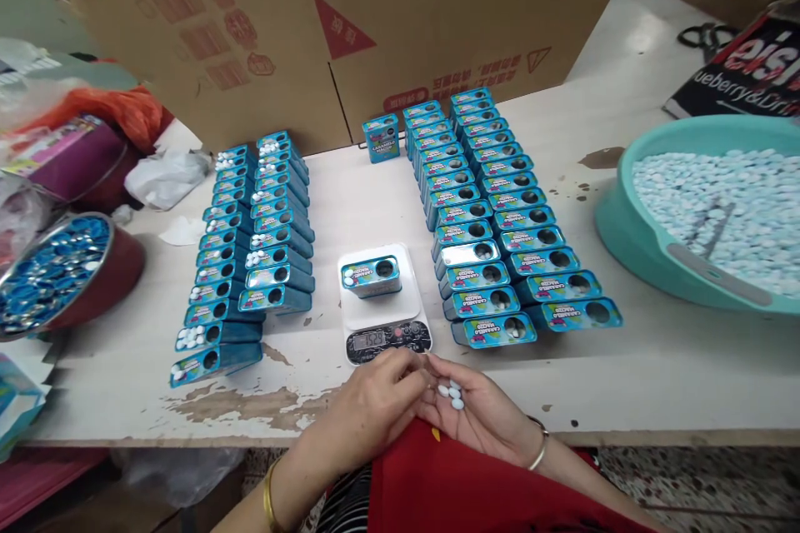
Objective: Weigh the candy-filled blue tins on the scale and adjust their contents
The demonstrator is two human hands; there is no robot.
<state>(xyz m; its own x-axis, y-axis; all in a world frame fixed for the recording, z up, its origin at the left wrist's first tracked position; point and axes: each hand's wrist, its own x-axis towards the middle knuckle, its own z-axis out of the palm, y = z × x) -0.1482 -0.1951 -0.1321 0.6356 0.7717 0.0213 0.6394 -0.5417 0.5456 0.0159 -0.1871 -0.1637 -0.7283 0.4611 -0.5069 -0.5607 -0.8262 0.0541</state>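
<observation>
While my right hand [475,408] is cupping a few pale blue-white tablets [452,394] in its open palm at six o'clock over the desk [656,366] edge, my left hand [375,404] fingers are pinching among them. At twelve o'clock, a blue tin [371,276] reading "CARAMELO MACIZO" is sitting on the scale [382,310].

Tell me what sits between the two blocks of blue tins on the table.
In the head view, a small scale with one blue tin on it; otherwise bare tabletop.
</observation>
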